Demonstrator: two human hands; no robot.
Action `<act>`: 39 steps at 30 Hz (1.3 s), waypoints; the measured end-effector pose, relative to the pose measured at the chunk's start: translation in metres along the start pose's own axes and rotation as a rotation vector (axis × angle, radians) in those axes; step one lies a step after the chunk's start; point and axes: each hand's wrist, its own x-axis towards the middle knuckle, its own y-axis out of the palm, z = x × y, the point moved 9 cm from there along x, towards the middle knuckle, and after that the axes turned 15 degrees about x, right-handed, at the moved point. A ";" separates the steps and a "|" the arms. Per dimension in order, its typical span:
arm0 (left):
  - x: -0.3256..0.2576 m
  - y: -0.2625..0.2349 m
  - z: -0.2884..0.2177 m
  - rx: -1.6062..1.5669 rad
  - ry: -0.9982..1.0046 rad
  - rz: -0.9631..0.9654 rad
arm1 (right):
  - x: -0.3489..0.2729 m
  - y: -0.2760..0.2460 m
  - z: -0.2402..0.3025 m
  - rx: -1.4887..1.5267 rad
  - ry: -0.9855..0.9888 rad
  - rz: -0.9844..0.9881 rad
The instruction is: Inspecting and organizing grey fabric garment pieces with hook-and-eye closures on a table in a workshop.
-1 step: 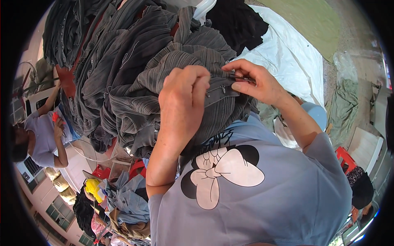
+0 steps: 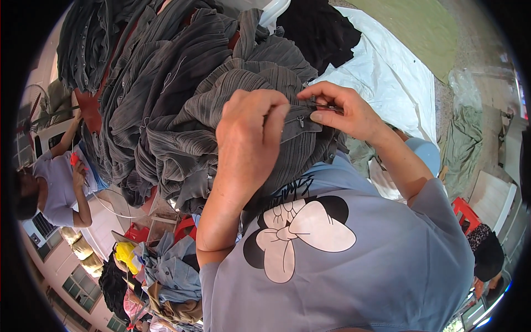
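Note:
Over a dark grey pleated garment (image 2: 276,157), my left hand (image 2: 248,135) is closed, its thumb and bent forefinger drawn together. What lies in its fingertips is hidden. My right hand (image 2: 345,110) pinches a small dark metal tool (image 2: 322,105) between thumb and fingers, its thin end pointing toward the left hand. Between the two hands a small metal fastener (image 2: 301,120) shows on a strip of the garment. The cloth is bunched up in front of my grey-blue shirt.
More dark grey garments (image 2: 138,99) are heaped at the left. Behind lie a black cloth (image 2: 318,36) and a white sheet (image 2: 392,72). A blue round object (image 2: 425,155) is beside my right forearm. Another person (image 2: 61,182) at far left holds something red.
My left hand has shifted slightly to the right, toward the right hand. The right hand and the garment have hardly moved.

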 end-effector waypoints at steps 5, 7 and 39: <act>0.003 0.019 -0.030 0.125 0.274 0.052 | 0.006 0.000 -0.007 0.218 0.006 0.036; 0.003 0.025 -0.032 0.177 0.311 0.073 | 0.006 -0.007 -0.004 0.221 -0.012 -0.043; 0.009 0.037 -0.015 -0.038 0.115 0.186 | -0.003 -0.004 0.022 -0.286 -0.143 0.062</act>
